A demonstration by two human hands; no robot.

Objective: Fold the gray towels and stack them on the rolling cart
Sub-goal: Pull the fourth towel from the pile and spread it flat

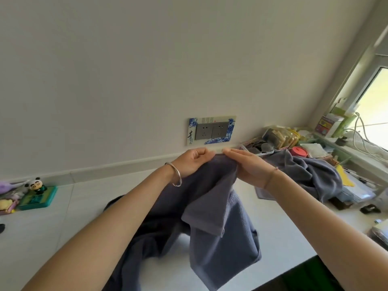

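Observation:
A gray towel (218,227) hangs in the air in front of me, held by its top edge. My left hand (192,162) pinches that edge with curled fingers. My right hand (245,164) grips the edge right beside it, fingers laid over the cloth. The towel's lower part drapes down onto the white table (52,238), partly doubled over. A second gray towel (310,173) lies crumpled at the right among clutter. No rolling cart is in view.
A panda toy on a green base (37,196) stands at the left. Boxes, a red lid (299,151) and cables crowd the right side under the window (373,106). A wall socket (211,131) sits behind my hands.

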